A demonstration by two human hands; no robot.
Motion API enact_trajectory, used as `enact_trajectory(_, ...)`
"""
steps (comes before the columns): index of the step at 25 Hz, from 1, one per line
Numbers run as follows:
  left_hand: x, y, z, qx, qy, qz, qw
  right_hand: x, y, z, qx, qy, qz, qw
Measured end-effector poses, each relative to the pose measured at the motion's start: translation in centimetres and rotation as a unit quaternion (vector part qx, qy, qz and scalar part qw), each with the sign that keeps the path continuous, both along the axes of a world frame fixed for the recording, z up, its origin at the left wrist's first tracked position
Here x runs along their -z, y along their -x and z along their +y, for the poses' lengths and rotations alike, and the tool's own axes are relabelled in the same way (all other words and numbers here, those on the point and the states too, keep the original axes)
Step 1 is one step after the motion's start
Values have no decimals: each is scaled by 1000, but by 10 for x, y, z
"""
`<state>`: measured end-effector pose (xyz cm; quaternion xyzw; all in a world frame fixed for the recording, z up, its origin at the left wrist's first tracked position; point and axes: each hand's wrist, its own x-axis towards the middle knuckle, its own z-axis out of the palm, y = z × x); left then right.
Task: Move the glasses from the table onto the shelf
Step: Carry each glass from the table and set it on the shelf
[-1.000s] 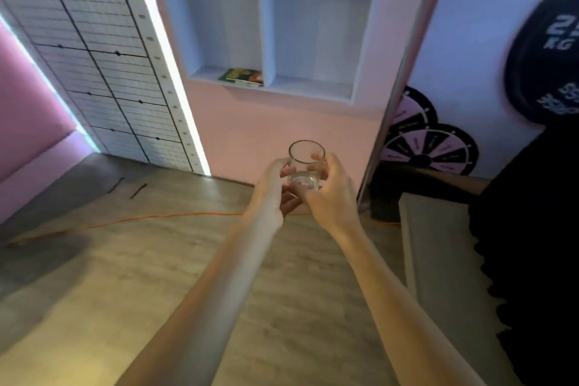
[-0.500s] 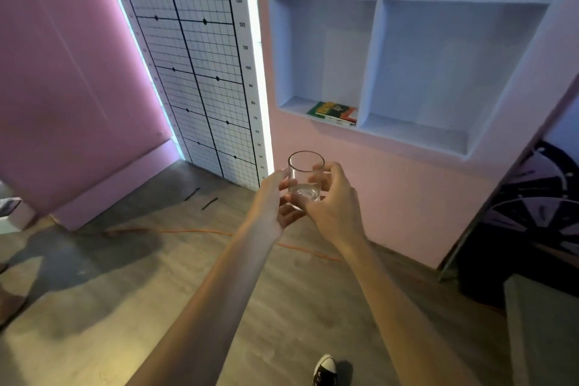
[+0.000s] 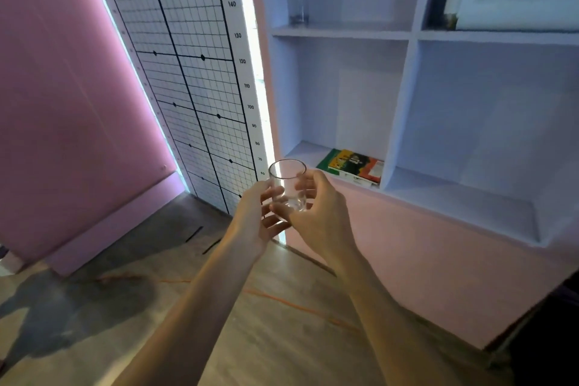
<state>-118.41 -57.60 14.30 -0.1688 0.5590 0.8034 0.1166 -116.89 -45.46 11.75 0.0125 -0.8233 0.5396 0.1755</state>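
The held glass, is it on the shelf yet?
No, the left hand and right hand hold the glass in midair, short of the shelf.

A gridded wall chart (image 3: 188, 72) carries printed figures down its right edge, reading 150, 140, 130, 120, 110 and 100 from the top, the smaller ones below too blurred to make out, as is the cover lettering of a book (image 3: 351, 166) on the shelf (image 3: 341, 33).

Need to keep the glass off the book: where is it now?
Head view: the book lies flat in the shelf's lower-left compartment, by the divider, just right of the held glass.
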Motion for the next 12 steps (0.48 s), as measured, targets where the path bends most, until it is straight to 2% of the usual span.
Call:
enact_trajectory(7,-27,106,0,1,-21,50,999,-35,106,0,13,-39,35,999)
enact_trajectory(12,-55,212,-7,58,-40,82,994,-68,198,-7,64,-59,66,994)
